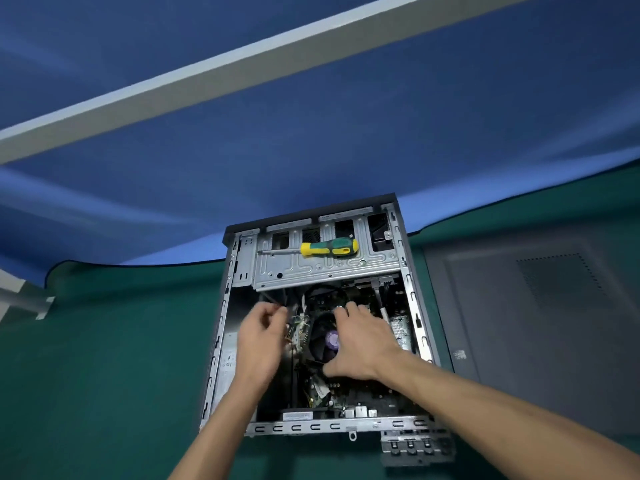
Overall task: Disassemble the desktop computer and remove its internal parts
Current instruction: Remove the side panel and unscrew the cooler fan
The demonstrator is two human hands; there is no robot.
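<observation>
1. The open grey metal desktop computer case (412, 299) lies on its side on the green-covered worktop (114, 358).
2. Inside the case, the left hand (258, 336) curls its fingers at a bundle of coloured wires (298, 329); motion blur leaves it unclear whether that grip is closed on anything.
3. The right hand (363, 344) is spread flat over the black round cooler fan (325, 341), gripping nothing.
4. Risk: tugging wires could strain a connector, and the green-and-yellow screwdriver (329, 248) on the case's silver drive cage (325, 265) could roll down inside.
5. The case's stamped metal rims hem both wrists; a dark grey side panel (540, 306) lies right of it.
</observation>
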